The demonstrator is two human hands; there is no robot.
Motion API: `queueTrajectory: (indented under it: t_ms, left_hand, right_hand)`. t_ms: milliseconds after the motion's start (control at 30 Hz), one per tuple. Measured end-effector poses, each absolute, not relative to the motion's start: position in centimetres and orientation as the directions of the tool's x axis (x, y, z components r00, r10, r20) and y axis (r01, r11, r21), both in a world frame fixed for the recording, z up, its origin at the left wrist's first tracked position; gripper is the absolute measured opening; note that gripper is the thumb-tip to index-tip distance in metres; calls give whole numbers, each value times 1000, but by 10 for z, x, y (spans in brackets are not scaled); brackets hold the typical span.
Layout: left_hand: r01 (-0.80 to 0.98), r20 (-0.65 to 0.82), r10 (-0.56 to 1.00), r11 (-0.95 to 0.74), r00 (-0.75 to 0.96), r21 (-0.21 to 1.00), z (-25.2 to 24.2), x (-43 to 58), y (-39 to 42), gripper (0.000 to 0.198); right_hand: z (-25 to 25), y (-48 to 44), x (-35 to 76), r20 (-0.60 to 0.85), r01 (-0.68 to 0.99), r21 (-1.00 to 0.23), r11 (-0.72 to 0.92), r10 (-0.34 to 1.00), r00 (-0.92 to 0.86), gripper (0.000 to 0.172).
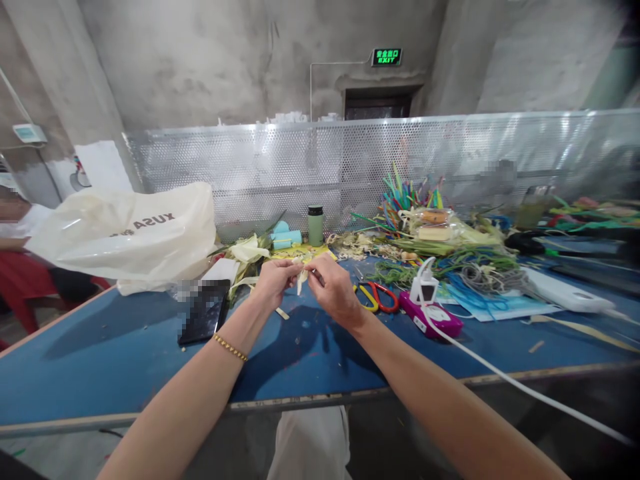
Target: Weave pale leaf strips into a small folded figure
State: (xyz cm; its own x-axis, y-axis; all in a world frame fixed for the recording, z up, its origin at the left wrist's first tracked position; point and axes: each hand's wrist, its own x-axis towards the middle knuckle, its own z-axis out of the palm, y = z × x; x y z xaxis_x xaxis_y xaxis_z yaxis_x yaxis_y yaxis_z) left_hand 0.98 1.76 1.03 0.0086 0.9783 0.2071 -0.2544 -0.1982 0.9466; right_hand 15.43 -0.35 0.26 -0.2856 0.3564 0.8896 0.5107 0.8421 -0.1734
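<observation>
Above the blue table, my left hand (277, 283) and my right hand (334, 287) meet, fingers pinched from both sides on a small pale strip (301, 281) that looks like dried husk. Part of the strip hangs down between the fingertips; the rest is hidden by them. A gold bead bracelet (231, 347) circles my left wrist. Just right of my right hand lie scissors with red and yellow handles (379, 297). Pale husk leaves (249, 251) are heaped behind my left hand, and a small pale scrap (283, 313) rests on the table below it.
A dark tablet (204, 312) and a large cream plastic bag (135, 233) lie to the left. A green bottle (315, 227) stands at the back. To the right are a purple power strip (431, 316) with a white cable, tangled green cords (473, 261) and a white power bank (567, 291).
</observation>
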Motion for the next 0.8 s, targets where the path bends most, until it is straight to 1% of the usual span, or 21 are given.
queueTrajectory:
  t_ms: [133, 233, 333, 467, 533, 700, 800]
  left_hand:
    - [-270, 202, 979, -187, 26, 944, 12, 11, 15, 21]
    - [-281, 198, 980, -182, 29, 942, 14, 12, 13, 23]
    - [-287, 204, 979, -187, 29, 940, 14, 12, 13, 22]
    - [-275, 217, 975, -199, 36, 940, 14, 13, 12, 20]
    - [-273, 225, 974, -207, 38, 940, 14, 13, 12, 20]
    - [-281, 249, 968, -228, 40, 932, 12, 13, 14, 16]
    - [-259, 258, 966, -244, 18, 934, 11, 13, 16, 13]
  right_hand:
    - [3, -5, 155, 881, 499, -152, 853, 346, -323, 13]
    - [5, -6, 156, 881, 469, -158, 869, 339, -330, 12]
    - [6, -7, 155, 884, 439, -193, 878, 350, -310, 12]
    - [7, -7, 155, 873, 412, -266, 871, 399, -280, 12]
    - [7, -7, 156, 865, 409, -283, 868, 415, -282, 11]
    - [9, -12, 155, 862, 429, -254, 867, 404, -306, 8]
    - [9, -14, 154, 860, 442, -240, 864, 401, -316, 11]
